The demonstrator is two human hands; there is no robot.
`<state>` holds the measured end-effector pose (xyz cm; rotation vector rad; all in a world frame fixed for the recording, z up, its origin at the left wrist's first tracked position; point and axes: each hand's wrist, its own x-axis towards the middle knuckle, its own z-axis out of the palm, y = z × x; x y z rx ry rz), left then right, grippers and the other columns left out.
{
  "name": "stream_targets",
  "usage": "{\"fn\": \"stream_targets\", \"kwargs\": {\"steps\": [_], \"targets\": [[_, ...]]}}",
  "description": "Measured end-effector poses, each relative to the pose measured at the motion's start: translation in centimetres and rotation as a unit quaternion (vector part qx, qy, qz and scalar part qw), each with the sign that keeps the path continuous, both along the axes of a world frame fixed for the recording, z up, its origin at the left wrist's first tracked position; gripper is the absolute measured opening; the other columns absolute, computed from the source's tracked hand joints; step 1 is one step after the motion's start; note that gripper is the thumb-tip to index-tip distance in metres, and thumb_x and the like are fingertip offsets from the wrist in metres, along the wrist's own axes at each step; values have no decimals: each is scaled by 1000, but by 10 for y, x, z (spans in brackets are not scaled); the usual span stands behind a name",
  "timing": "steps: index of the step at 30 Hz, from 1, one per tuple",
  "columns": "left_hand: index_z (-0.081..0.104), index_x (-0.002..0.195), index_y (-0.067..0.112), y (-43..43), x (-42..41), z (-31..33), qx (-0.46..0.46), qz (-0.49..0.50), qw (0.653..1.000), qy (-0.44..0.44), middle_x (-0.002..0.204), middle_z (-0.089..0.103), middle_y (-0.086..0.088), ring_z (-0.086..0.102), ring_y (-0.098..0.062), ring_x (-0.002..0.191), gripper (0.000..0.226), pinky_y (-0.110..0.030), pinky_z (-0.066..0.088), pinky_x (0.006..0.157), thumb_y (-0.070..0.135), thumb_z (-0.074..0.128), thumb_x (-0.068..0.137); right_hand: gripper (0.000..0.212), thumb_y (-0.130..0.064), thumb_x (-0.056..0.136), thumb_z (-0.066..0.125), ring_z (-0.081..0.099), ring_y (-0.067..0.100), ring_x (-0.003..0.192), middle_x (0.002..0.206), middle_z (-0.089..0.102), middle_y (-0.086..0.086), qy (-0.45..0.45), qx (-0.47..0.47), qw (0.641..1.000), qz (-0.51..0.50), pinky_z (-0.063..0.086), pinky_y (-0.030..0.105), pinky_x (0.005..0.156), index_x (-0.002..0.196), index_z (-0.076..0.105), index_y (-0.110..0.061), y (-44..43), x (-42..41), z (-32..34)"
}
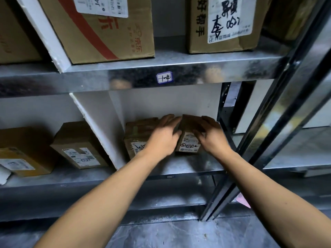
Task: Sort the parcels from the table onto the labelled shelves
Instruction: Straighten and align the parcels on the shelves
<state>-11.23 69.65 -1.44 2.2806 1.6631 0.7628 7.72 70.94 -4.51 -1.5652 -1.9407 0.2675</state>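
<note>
A small brown cardboard parcel (188, 140) with a white label stands on the lower metal shelf (188, 165), in the bay right of a white foam divider (100, 126). My left hand (163, 138) lies against its left side with fingers fairly straight. My right hand (212, 136) is on its right side, fingers spread over the top edge. A second brown parcel (138, 135) with a marked label stands just left of it, partly hidden by my left hand. A handwritten shelf label (164, 77) sticks on the shelf edge above.
Two more parcels (77, 145) (23, 153) lie in the bay to the left. Large cartons (100, 27) (223, 24) stand on the upper shelf. A dark metal upright (268, 131) runs diagonally at the right. Grey floor (179, 233) lies below.
</note>
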Motion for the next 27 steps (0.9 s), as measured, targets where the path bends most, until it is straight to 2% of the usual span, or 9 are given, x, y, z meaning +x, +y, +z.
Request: {"fn": "stream_targets", "kwargs": {"steps": [4, 6, 9, 12, 15, 19, 22, 27], "targets": [[40, 146, 21, 11, 14, -6, -29, -2, 999, 12, 152, 34, -9, 32, -26, 139, 53, -33, 23, 116, 24, 56, 96, 33, -16, 91, 68, 59, 40, 117, 130, 62, 18, -40, -30, 998, 31, 46, 39, 100, 122, 68, -6, 1, 7, -8], [40, 146, 20, 14, 16, -11, -54, -3, 998, 18, 152, 33, -11, 31, -27, 140, 54, -30, 23, 115, 22, 56, 95, 31, -17, 89, 64, 57, 45, 116, 129, 61, 20, -53, -27, 998, 36, 45, 44, 101, 118, 71, -8, 0, 9, -13], [41, 146, 20, 18, 20, -16, -68, -6, 997, 22, 150, 35, -12, 32, -27, 138, 52, -29, 23, 115, 20, 56, 96, 38, -20, 83, 63, 49, 52, 122, 133, 55, 27, -44, -17, 998, 37, 35, 49, 109, 118, 72, -13, 1, 12, -17], [43, 144, 17, 21, 26, -18, -64, -10, 997, 31, 146, 38, -11, 37, -27, 134, 50, -28, 25, 112, 18, 57, 95, 43, -11, 88, 67, 46, 47, 131, 143, 46, 27, -23, -37, 998, 46, 30, 38, 113, 130, 65, -13, -3, 13, -16], [48, 140, 12, 17, 32, -20, -67, -17, 997, 22, 145, 39, -13, 39, -29, 132, 46, -24, 24, 109, 15, 57, 95, 49, -9, 92, 65, 50, 38, 129, 150, 40, 18, 0, -58, 997, 44, 37, 30, 108, 140, 56, -16, -6, 13, -16], [53, 136, 8, 10, 31, -25, -53, -25, 998, 14, 147, 38, -16, 40, -32, 133, 42, -20, 22, 107, 9, 56, 94, 46, -12, 94, 64, 58, 37, 120, 149, 44, 14, 39, -55, 998, 8, 44, 30, 99, 139, 55, -15, -10, 10, -16], [52, 137, 10, 7, 31, -28, -50, -23, 998, 9, 149, 36, -14, 39, -30, 134, 43, -15, 20, 106, 10, 56, 94, 42, -13, 95, 64, 54, 34, 126, 148, 49, 11, 52, -59, 997, 0, 38, 25, 103, 136, 59, -14, -13, 12, -16], [51, 139, 15, 5, 34, -29, -59, -27, 998, 16, 151, 34, -10, 36, -26, 137, 43, -16, 17, 109, 16, 56, 96, 38, -15, 93, 68, 53, 32, 129, 144, 54, 10, 63, -62, 996, -9, 30, 18, 101, 131, 65, -14, -20, 19, -13]]}}
